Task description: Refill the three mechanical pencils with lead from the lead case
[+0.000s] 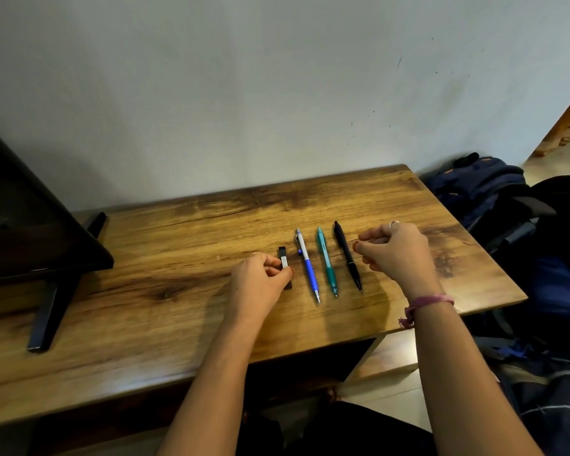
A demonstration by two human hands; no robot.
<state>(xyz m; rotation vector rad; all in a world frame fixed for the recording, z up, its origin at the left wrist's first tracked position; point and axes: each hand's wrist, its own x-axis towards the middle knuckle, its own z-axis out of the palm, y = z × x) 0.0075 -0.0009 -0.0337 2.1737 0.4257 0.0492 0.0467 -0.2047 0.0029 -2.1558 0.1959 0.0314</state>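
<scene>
Head view: left hand [260,278] pinched the one lead case [284,263], label unreadable. Three pencils [325,260] lay between it and the right hand [395,250], loosely curled, empty.

No legible text anywhere.

On the table [211,324], three pencils side by side near the right end: left pencil [307,264], middle pencil [326,261], right pencil [348,256]. Just left of them, the lead case [283,255], under the left hand's [260,281] fingertips. Right of the row, the right hand [395,251]. At far left, a stand [56,291]. Beyond the table's right edge, bags [487,192].
</scene>
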